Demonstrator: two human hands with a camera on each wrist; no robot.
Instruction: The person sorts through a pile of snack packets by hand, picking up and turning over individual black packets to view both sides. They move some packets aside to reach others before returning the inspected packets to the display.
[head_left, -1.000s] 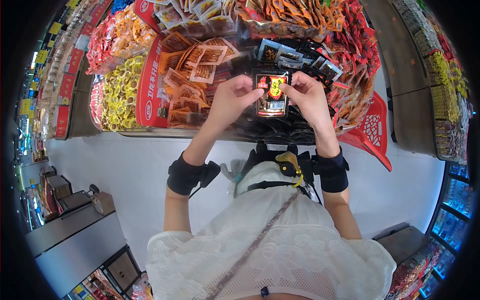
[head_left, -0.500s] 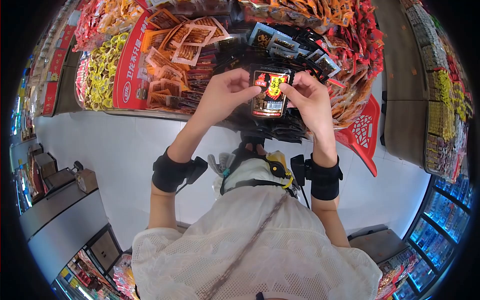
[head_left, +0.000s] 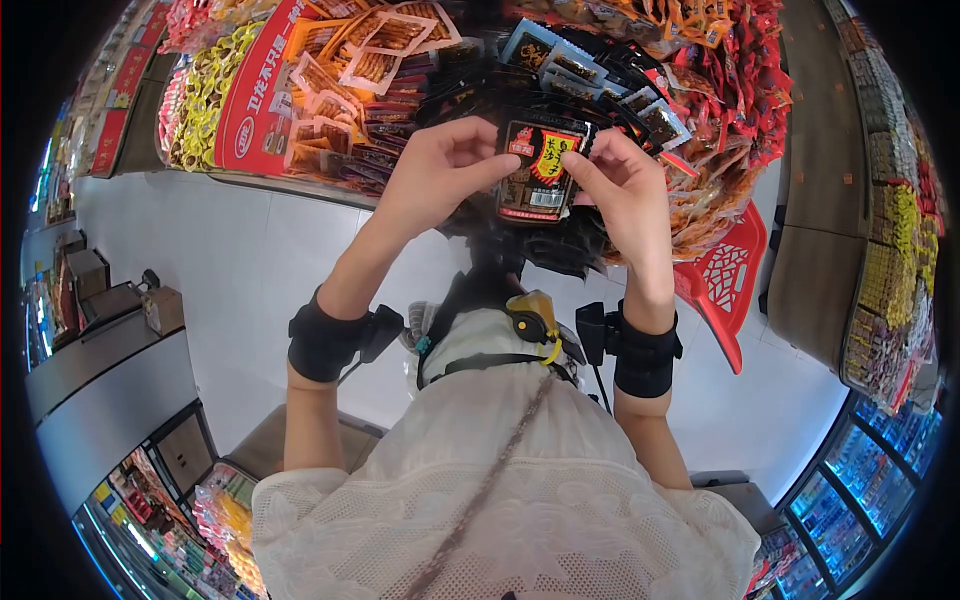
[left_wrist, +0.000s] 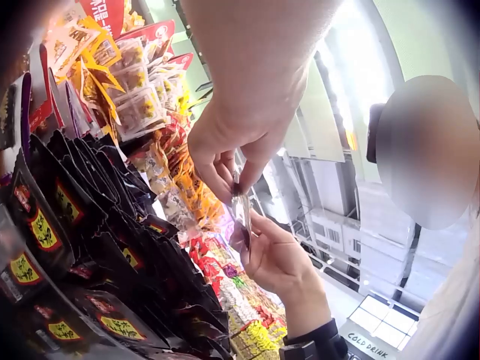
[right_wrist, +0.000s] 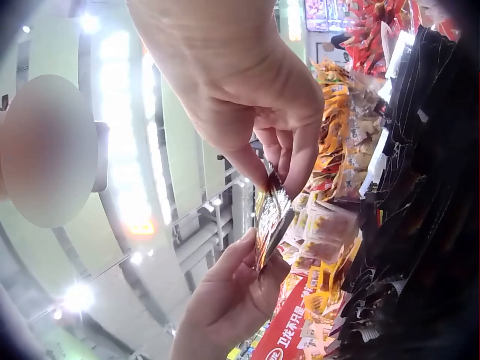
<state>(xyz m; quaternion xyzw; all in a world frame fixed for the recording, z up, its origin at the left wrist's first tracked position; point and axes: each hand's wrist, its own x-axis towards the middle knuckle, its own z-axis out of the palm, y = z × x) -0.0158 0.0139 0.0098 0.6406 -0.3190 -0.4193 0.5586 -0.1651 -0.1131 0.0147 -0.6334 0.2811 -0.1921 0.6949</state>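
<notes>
A small black snack packet (head_left: 530,185) with a red and yellow label is held up in front of the person, its printed face toward the head camera. The left hand (head_left: 440,175) pinches its left edge between thumb and fingers. At the opposite edge, the right hand (head_left: 630,190) pinches it the same way. Seen edge-on in the left wrist view, the packet (left_wrist: 240,214) looks thin. Its shiny side (right_wrist: 271,221) catches light in the right wrist view. Below and behind it lie many similar black packets (left_wrist: 112,255).
A red sign board (head_left: 255,110) divides the display at the left, beside yellow packets (head_left: 205,105) and orange snack packs (head_left: 390,50). Red packets (head_left: 735,90) fill the right side. A red plastic basket (head_left: 730,275) juts out at the display's right corner. Stocked shelves (head_left: 885,230) stand farther right.
The head view has shifted, so the display sits higher and the sign farther left. Both hands keep their pinch on the packet, which now appears slightly tilted.
</notes>
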